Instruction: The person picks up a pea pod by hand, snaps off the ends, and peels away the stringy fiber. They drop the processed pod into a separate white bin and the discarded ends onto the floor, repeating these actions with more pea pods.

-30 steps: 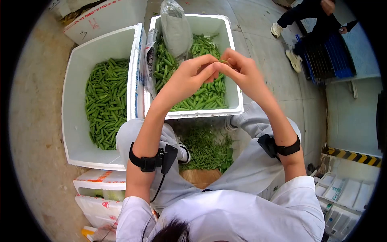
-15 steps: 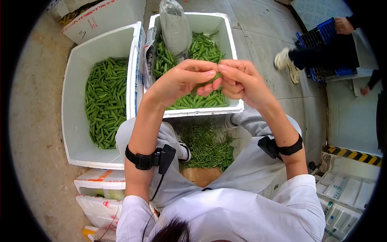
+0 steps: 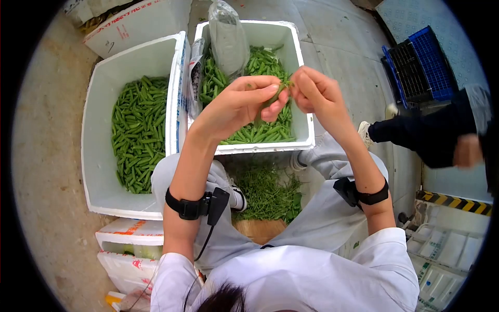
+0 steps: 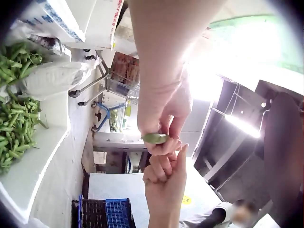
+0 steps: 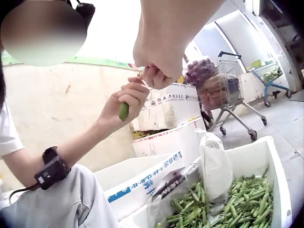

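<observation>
My left fingers [image 3: 259, 95] pinch one oblong green pod [image 4: 155, 138], my right fingers [image 3: 309, 87] its tip; two white foam boxes [image 3: 260, 148] stand edge-to-edge.

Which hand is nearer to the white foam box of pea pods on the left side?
Left: the left hand is to the right of that foam box; the right hand is farther right.
</observation>
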Available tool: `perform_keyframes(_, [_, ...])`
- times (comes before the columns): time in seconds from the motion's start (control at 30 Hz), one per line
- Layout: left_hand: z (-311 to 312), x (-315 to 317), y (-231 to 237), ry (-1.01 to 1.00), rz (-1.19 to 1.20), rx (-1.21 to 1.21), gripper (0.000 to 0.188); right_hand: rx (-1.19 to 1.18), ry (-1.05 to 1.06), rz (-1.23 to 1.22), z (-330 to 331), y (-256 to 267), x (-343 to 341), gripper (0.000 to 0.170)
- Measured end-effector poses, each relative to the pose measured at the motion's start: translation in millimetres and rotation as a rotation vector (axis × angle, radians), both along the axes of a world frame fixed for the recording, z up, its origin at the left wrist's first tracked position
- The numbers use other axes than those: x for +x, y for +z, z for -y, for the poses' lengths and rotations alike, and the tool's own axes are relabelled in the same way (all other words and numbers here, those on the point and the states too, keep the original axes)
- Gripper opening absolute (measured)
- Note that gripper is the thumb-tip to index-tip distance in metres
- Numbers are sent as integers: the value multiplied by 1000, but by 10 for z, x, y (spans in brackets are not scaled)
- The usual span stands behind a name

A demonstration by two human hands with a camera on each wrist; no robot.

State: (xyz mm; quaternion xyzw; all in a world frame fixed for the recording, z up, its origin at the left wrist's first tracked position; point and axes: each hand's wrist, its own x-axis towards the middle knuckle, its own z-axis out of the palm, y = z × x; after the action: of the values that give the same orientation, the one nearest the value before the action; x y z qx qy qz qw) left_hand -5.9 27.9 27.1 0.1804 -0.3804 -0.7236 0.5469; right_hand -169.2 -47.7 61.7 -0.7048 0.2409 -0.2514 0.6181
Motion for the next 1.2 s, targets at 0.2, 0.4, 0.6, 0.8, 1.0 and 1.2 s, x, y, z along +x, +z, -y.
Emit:
perform_keyframes(0.2, [-2, -22, 19, 97, 235, 52, 24, -730, -13, -183, 33, -46, -14, 14])
perform_keyframes(0.4, [25, -2, 11, 77, 287, 103, 24, -1006, -101, -139, 23, -203, 23, 12])
perform_keyframes(0.6, [10, 54, 0, -69, 72, 57, 23, -292, -77, -128, -137, -5, 2, 21])
perform_keyframes(0.8, [0, 48, -19, -155, -36, -8, 25, 208, 3, 93, -242, 34, 20, 24])
perform_keyframes(1.0, [-54, 19, 23, -151, -50, -103, 27, 561, 108, 214, -283, 131, -19, 25])
perform_keyframes(1.2, [-54, -50, 23, -151, -156, -200, 32, 713, 151, 296, -295, 184, -19, 23])
